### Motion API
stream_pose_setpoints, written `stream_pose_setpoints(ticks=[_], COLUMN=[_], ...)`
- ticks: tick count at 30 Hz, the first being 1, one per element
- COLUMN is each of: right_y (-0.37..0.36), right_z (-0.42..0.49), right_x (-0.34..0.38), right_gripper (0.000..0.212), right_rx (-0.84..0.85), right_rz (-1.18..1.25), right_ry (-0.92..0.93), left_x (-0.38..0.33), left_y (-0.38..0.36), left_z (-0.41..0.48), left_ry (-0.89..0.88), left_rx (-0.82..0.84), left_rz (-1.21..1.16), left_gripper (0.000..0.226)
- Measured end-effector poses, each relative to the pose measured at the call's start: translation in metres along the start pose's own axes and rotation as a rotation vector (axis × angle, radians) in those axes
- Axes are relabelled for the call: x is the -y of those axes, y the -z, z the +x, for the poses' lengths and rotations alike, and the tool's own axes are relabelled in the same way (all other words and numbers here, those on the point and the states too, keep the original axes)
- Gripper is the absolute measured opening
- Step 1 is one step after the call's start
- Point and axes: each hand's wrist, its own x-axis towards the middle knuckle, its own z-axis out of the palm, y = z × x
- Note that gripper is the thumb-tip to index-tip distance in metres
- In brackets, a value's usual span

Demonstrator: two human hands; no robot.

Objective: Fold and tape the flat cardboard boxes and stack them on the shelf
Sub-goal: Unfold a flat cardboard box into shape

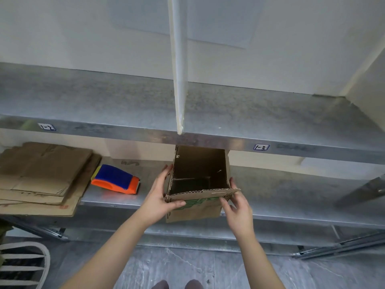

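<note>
A small brown cardboard box (200, 174) stands opened up on the lower metal shelf (291, 205), its open top facing me and green print on its near flap. My left hand (160, 195) grips its left wall, thumb across the near flap. At the right front corner, my right hand (237, 207) holds the near flap with its fingers curled round the flap. A stack of flat cardboard boxes (43, 176) lies at the left of the same shelf. An orange and blue tape dispenser (116, 180) rests between the stack and the box.
The upper metal shelf (270, 113) overhangs the box's far edge and carries a white upright divider (179, 80). A white slatted chair (25, 265) sits at the lower left on the grey floor. Metal braces (343, 245) run under the shelf at the right.
</note>
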Motion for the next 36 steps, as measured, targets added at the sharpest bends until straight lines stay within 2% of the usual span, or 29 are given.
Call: stream_pose_setpoints(ticks=[2, 6, 10, 13, 14, 17, 19, 23, 29, 32, 36], right_y=[0.008, 0.015, 0.017, 0.018, 0.017, 0.015, 0.016, 0.018, 0.029, 0.037, 0.045], right_z=[0.006, 0.009, 0.013, 0.019, 0.02, 0.022, 0.023, 0.03, 0.05, 0.056, 0.06], right_x=[-0.003, 0.003, 0.005, 0.003, 0.002, -0.002, -0.006, -0.006, -0.001, 0.001, 0.0], right_gripper=[0.047, 0.055, 0.049, 0.037, 0.037, 0.061, 0.072, 0.081, 0.098, 0.108, 0.121], right_rx=[0.03, 0.143, 0.182, 0.086, 0.056, 0.053, 0.088, 0.146, 0.237, 0.292, 0.325], right_rz=[-0.007, 0.141, 0.203, 0.2, 0.208, 0.209, 0.207, 0.235, 0.259, 0.208, 0.149], right_ry=[-0.005, -0.086, -0.188, -0.234, -0.247, -0.28, -0.304, -0.338, -0.365, -0.362, -0.359], left_x=[0.004, 0.008, 0.004, 0.002, 0.001, -0.002, -0.003, -0.007, -0.027, -0.028, -0.02], left_y=[0.007, 0.011, 0.009, 0.013, 0.014, 0.009, 0.008, 0.014, 0.019, 0.018, 0.01], left_z=[-0.001, 0.003, 0.009, 0.013, 0.015, 0.02, 0.025, 0.043, 0.073, 0.081, 0.078], left_ry=[-0.012, -0.065, 0.025, 0.099, 0.102, 0.085, 0.145, 0.242, 0.337, 0.351, 0.271], left_rx=[0.024, 0.114, 0.147, 0.049, -0.005, -0.051, -0.003, 0.16, 0.262, 0.288, 0.35], left_rz=[0.082, 0.229, 0.113, 0.054, 0.081, 0.059, 0.008, -0.022, -0.022, 0.009, 0.053], left_gripper=[0.101, 0.074, 0.061, 0.048, 0.051, 0.075, 0.09, 0.089, 0.119, 0.118, 0.09])
